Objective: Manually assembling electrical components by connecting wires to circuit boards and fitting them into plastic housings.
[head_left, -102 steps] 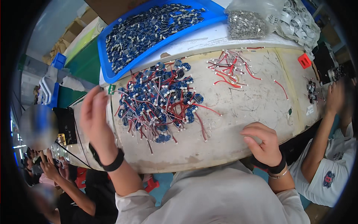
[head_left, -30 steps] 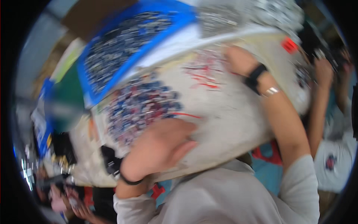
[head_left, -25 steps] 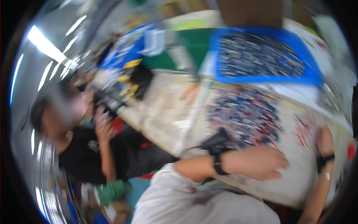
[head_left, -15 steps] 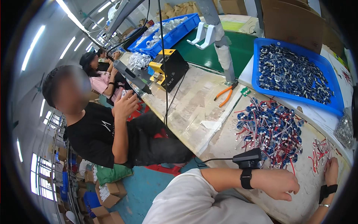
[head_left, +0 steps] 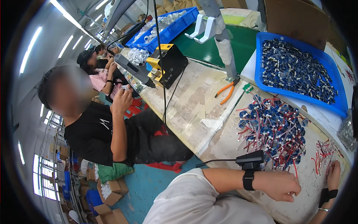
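The left hand (head_left: 279,185) is rested loosely curled and empty on the table (head_left: 194,100) just near the pile of wired blue parts (head_left: 274,130), while the right hand (head_left: 333,174) is laid flat beside loose red wires (head_left: 323,151), nothing gripped.

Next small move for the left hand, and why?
Probably reach forward into the heap of blue parts with red wires and pick one: the left hand rests empty on the table just short of it, while the right hand lies by the loose red wires.
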A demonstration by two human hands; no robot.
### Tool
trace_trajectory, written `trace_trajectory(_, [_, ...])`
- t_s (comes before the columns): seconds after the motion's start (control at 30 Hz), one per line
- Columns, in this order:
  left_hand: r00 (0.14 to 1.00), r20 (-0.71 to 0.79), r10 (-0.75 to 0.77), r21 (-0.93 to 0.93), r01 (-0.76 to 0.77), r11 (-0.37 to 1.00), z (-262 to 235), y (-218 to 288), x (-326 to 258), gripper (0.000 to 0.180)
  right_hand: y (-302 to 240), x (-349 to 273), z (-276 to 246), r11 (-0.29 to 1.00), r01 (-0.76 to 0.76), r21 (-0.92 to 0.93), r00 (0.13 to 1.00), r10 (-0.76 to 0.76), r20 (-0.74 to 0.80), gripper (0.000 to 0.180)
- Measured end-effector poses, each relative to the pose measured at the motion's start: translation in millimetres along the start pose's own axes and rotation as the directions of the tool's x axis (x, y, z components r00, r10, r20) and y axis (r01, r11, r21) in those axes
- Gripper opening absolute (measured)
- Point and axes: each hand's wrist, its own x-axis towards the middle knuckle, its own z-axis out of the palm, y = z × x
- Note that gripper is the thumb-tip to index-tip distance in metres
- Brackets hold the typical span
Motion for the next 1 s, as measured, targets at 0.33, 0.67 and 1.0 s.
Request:
trace_trajectory(0.33, [1.000, 0.003, 0.007, -0.017, -0.007, 1.000, 5, -3, -3, 0.021, -18, 4, -1, 0.990, -0.023, -0.138, 0.998, 0.031, 0.054, 0.008])
trace_trajectory(0.67, [0.991, -0.019, 0.134, -0.060, -0.135, 0.989, 5, -1, -3, 0.020, 2, -37, -50, 0.983, -0.179, 0.047, 0.965, 0.185, -0.188, 0.016])
trace_trajectory(1.0, [0.988, -0.128, -0.089, -0.127, 0.073, 0.989, -4, -1, 1, 0.020, -131, -43, -83, 0.973, -0.114, 0.203, 0.931, 0.176, -0.321, 0.009])
